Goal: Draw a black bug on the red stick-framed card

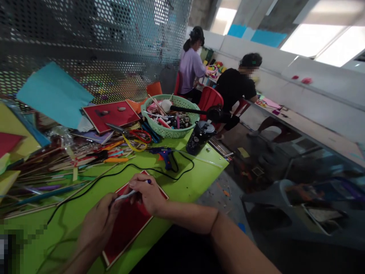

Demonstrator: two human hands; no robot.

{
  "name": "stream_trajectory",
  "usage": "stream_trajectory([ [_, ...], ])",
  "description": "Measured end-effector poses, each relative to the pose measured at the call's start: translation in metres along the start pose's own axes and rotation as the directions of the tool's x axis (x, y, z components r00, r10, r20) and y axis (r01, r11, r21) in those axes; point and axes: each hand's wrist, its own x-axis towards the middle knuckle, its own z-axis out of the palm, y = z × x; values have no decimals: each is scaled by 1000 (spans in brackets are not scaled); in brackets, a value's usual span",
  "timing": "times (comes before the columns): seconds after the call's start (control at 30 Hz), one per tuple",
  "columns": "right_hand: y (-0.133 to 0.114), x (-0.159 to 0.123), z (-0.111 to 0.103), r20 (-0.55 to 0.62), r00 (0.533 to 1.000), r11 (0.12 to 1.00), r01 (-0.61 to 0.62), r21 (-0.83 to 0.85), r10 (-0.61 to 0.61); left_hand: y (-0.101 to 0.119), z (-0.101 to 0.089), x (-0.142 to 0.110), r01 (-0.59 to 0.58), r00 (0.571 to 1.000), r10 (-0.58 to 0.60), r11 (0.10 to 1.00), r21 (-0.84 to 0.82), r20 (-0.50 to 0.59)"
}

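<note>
Far left, on the green table (182, 182): yellow sheet (21, 129), partly overlapped by red paper (10, 142). Next to the right: light blue sheet (54, 95) above a loose pile of thin sticks (68, 163). Left hand (99, 217): curled, thumb and fingertips closed on the left end of a slim white pen-like item (127, 195); lower fingers hidden. Item position: tilted, purple end to the right, between both hands, above a red board (128, 224) with a pale wooden edge. Further back: red panel (114, 120) bearing two stone-like pieces (121, 109), then scissors (131, 147) with red and yellow handles. Right hand (146, 192): bent at the fingers, pinched around the same item near the purple end. Beyond the right hand: blue glue gun (164, 152), black cord (131, 164) looped leftward across the green table; green basket (168, 132) filled with mixed small supplies; dark lidded tumbler (198, 139) just beside. Background, right of centre: person in purple (191, 66), person in black (234, 85), both seated. Further right: long table (310, 123) along a white wall (336, 91), pink paper (269, 102) on top. Far right, low: grey stool (273, 198).
</note>
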Motion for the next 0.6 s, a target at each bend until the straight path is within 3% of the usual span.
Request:
stream_trajectory([
  [0.17, 2, -10, -4, -26, 998, 997, 61, -37, -62, 24, -2, 3, -141, 990, 141, 990, -23, 24],
  [0.23, 2, -12, -6, -93, 986, 990, 136, -30, -139, 30, -6, 9, -113, 994, 113, 994, -14, -9],
  [0.37, -1, -7, -9, -183, 940, 956, 293, 2, -288, 9, -19, 24, 35, 981, -25, 998, 51, -192],
  [0.5, -1, -8, -9, -206, 939, 960, 279, -12, -275, -18, -34, 34, 127, 924, -76, 985, 114, -375],
  [0.6, 3, -11, -8, -181, 956, 972, 232, -30, -233, -31, -38, 43, 143, 903, -64, 978, 155, -425],
])
